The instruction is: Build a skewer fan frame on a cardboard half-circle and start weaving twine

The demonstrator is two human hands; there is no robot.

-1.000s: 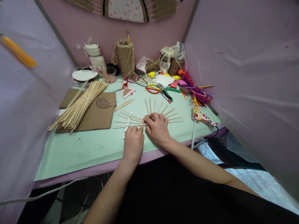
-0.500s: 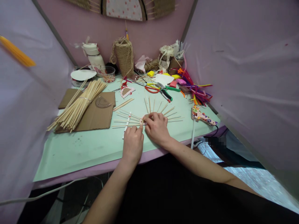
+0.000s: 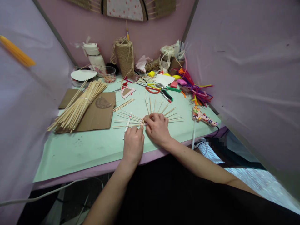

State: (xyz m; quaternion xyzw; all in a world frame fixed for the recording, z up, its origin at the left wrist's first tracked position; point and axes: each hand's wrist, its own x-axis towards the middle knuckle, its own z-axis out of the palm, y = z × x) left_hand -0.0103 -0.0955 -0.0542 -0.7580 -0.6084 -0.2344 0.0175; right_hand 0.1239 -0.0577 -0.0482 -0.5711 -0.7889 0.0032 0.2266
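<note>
No visible shift since last frame. Stick fan [image 3: 142, 121] on green table [image 3: 93, 150]; my right hand [image 3: 158, 128] bends over its hub [image 3: 147, 116], left hand [image 3: 134, 142] curls at its edge; can't tell either grip. Best: keep hub flat.

- We saw the fanned sticks [image 3: 150, 105] as bare, pale wood, matt.
- The bundled sticks [image 3: 78, 107] also looked wooden to us, without shine.
- Under them we noticed a cardboard sheet [image 3: 103, 118], brown and matt.
- We found the protractor [image 3: 103, 102] to be transparent plastic.
- The twine spool [image 3: 125, 61] showed us rough, hairy fibre.
- The table cover [image 3: 89, 156] seemed to us rather smooth.
</note>
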